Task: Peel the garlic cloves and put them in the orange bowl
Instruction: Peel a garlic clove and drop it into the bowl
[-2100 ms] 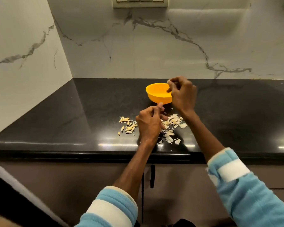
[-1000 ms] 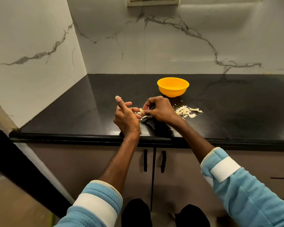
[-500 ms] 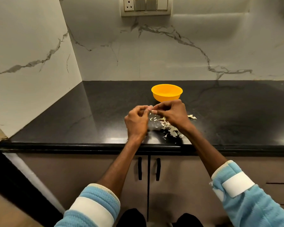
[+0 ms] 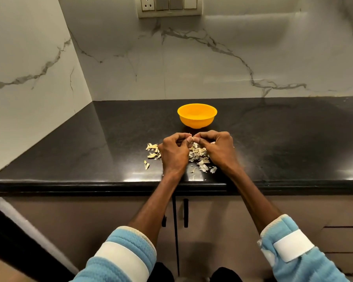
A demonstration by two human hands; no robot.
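An orange bowl (image 4: pixel 197 117) stands on the black counter (image 4: pixel 283 139), just beyond my hands. My left hand (image 4: pixel 174 152) and my right hand (image 4: pixel 217 148) meet fingertip to fingertip and pinch a small garlic clove (image 4: pixel 192 140) between them, mostly hidden by the fingers. Several unpeeled cloves (image 4: pixel 152 152) lie to the left of my left hand. A heap of papery garlic skins (image 4: pixel 201 159) lies under and between my hands. The inside of the bowl is hard to make out.
The counter's front edge (image 4: pixel 110 183) runs just below my wrists, with cabinet doors and handles (image 4: pixel 185 212) beneath. Marble walls close the left side and back. A switch panel (image 4: pixel 169 6) sits on the back wall.
My right hand came back from the bowl rim to the counter. Both hands moved to the clove pile, picked up a clove, and now hold it together over the skins.
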